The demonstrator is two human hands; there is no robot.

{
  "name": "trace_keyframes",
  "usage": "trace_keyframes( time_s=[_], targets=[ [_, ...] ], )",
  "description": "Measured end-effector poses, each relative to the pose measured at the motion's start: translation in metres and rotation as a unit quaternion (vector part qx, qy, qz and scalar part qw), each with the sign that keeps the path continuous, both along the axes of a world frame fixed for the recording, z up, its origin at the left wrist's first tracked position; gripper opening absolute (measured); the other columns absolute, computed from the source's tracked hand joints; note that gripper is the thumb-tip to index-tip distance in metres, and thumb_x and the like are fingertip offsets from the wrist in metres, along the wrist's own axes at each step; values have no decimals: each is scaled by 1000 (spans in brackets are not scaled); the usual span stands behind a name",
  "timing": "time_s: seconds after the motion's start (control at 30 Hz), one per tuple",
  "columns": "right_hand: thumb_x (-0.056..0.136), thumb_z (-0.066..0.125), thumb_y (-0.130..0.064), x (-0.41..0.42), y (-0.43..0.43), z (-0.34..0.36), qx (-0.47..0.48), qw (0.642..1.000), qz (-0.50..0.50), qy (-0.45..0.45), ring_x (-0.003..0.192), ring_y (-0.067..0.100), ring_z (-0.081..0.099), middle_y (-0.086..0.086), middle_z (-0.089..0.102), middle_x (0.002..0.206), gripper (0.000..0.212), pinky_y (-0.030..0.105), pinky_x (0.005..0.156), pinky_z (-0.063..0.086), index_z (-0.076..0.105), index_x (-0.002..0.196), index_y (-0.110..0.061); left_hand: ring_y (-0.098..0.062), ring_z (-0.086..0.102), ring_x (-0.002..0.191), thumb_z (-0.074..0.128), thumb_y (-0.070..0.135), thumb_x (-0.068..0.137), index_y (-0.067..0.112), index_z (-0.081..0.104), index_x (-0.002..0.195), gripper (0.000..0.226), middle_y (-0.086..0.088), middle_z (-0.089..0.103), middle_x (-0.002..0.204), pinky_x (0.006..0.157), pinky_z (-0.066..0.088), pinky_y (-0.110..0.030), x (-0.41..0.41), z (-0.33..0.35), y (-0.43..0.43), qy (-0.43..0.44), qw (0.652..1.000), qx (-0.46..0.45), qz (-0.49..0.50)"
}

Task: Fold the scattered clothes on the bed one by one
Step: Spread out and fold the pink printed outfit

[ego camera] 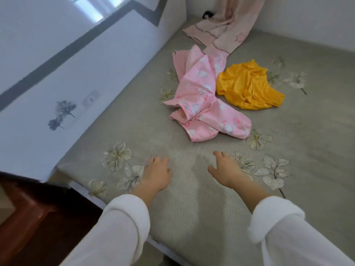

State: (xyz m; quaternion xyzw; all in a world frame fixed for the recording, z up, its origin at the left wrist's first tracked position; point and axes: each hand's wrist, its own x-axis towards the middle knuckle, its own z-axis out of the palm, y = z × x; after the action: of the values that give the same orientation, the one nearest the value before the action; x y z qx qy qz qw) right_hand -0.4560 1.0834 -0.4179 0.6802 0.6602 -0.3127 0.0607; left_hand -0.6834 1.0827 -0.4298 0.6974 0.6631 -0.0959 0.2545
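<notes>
A crumpled pink printed garment [199, 100] lies in the middle of the grey-green flowered bed [307, 150]. Right beside it, touching, sits a bunched yellow garment [249, 87]. A pale pink cloth [221, 33] hangs down onto the far end of the bed. My left hand [156, 174] and my right hand [226, 167] reach out over the near part of the bed, fingers relaxed and holding nothing, well short of the pink garment. Both arms wear white sleeves.
A white headboard panel [57, 83] with a grey stripe and a flower print runs along the bed's left side. Dark red-brown furniture [28, 217] stands at the lower left beside the bed corner. A small dark object [207, 15] lies in the far corner.
</notes>
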Motion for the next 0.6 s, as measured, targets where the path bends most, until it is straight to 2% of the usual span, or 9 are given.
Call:
trace_keyframes(
  time_s=[0.2, 0.33, 0.4, 0.5, 0.53, 0.6],
  targets=[
    [96, 47, -34, -30, 59, -60, -19, 999, -41, -22, 127, 29, 41, 10, 38, 141, 57, 38, 99, 40, 27, 143, -8, -28, 31, 131, 35, 30, 100, 9, 31, 143, 48, -14, 32, 146, 105, 35, -40, -35, -83, 85, -5, 999, -25, -22],
    [93, 51, -31, -37, 101, -102, 18, 997, -50, -60, 127, 26, 38, 7, 38, 138, 55, 40, 96, 40, 29, 139, -11, -28, 15, 143, 34, 35, 100, 14, 17, 151, 58, -13, 13, 157, 111, 25, -42, -43, -151, 116, -14, 1000, -3, -15],
    [89, 56, -29, -37, 125, -122, 68, 992, -19, -103, 135, 26, 28, 6, 27, 148, 66, 40, 103, 32, 22, 144, -13, -27, 5, 146, 30, 39, 101, 18, 11, 153, 59, -12, 0, 160, 114, 18, -42, -47, -182, 124, -28, 999, 11, -18],
    [85, 63, -29, -33, 160, -145, 104, 973, 52, -199, 147, 25, -7, 5, -8, 160, 92, 46, 116, 7, 1, 152, -18, -23, -21, 145, 22, 45, 101, 24, -4, 153, 62, -10, -17, 159, 117, -5, -38, -52, -221, 123, -36, 998, 33, -46],
    [84, 65, -27, -30, 169, -153, 109, 966, 67, -226, 146, 25, -16, 5, -17, 159, 94, 49, 116, 1, 1, 152, -20, -20, -30, 141, 18, 48, 100, 25, -10, 151, 63, -10, -21, 158, 115, -14, -36, -53, -229, 120, -37, 996, 50, -57],
    [83, 66, -21, -24, 185, -169, 117, 958, 71, -250, 145, 26, -23, 5, -23, 158, 82, 54, 115, -3, 17, 148, -26, -19, -33, 138, 9, 53, 96, 24, -9, 149, 63, -9, -21, 156, 112, -20, -34, -54, -239, 115, -42, 993, 95, -57]
  ],
)
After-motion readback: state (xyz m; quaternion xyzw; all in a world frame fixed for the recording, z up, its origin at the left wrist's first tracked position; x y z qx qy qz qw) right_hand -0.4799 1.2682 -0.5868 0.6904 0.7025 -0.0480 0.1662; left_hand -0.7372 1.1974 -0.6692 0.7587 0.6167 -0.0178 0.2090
